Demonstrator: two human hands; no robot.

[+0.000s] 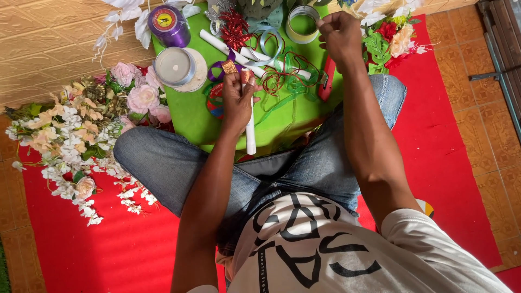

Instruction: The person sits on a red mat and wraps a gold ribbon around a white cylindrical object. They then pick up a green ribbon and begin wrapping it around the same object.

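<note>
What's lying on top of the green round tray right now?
On the green round tray: a purple ribbon spool, a silver tape roll, white paper tubes, a red glitter bow and tangled ribbons. The left hand covers part of the pile.

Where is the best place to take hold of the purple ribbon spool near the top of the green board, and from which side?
Grip the purple ribbon spool around its round side wall, coming from above. It appears to stand on end with its flat labelled face up, and white petals crowd its left, so fingers probably fit best across its width.
</note>
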